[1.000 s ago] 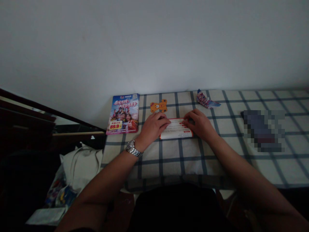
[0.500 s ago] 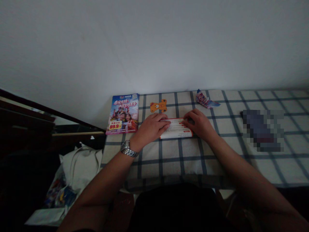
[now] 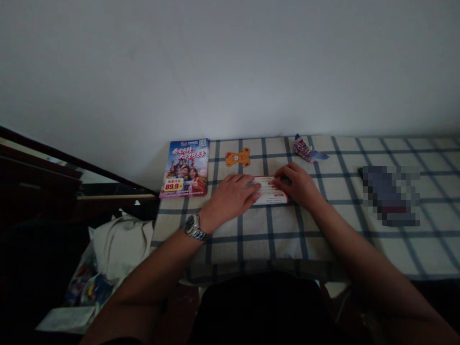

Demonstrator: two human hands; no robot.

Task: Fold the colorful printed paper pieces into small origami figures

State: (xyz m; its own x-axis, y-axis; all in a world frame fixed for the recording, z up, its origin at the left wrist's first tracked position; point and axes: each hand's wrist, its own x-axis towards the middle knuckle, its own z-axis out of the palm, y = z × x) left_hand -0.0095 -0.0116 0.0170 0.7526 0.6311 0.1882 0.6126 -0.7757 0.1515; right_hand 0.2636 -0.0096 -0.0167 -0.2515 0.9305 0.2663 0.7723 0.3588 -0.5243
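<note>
A red-edged white paper leaflet [image 3: 273,194] is pressed onto the checked tablecloth [image 3: 273,244] at the frame's centre. The left hand's [image 3: 230,199] fingers [image 3: 247,184] lie flat and open on it; whether the right hand's [image 3: 296,187] curled fingers [image 3: 283,171] grip its edge cannot be told. Even pressure from both hands suits the work.

- A private home, by the look of it: a lived-in room, which room cannot be told
- Cream cloth with grey-blue checks [image 3: 273,247] covers the surface, like household linen
- Plain white wall [image 3: 230,72] directly behind
- Dark wooden furniture [image 3: 36,179] at the left
- Crumpled cream fabric bag [image 3: 122,244] and printed plastic bag [image 3: 84,282] piled casually below
- Glossy brochure [image 3: 184,168] lying out
</note>
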